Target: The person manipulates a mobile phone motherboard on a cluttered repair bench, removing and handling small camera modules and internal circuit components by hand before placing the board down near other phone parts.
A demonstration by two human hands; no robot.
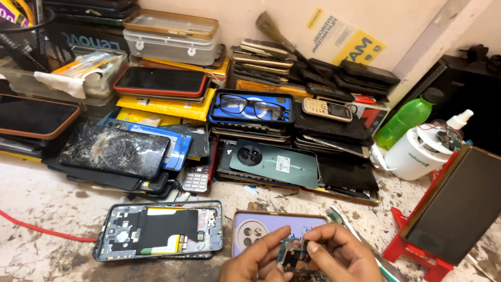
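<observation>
Stained worktop [42, 209]: left hand [255, 261] and right hand [339, 258] both pinch one circuit board [293, 257] beside one opened phone [159, 231].

Small dark circuit board with blue-green patches and tiny metal parts [293, 257]: I see it held up off the bench, just in front of the lilac phone back cover with the round camera ring [271, 230], near that cover's lower right edge. Board roughly upright, tilted slightly, its component face toward me. Lower part hidden behind fingertips; outline irregular, not a clean rectangle. Pinched at both side edges, partly overlapping the cover in my view. Fine detail too blurred to read.
</observation>
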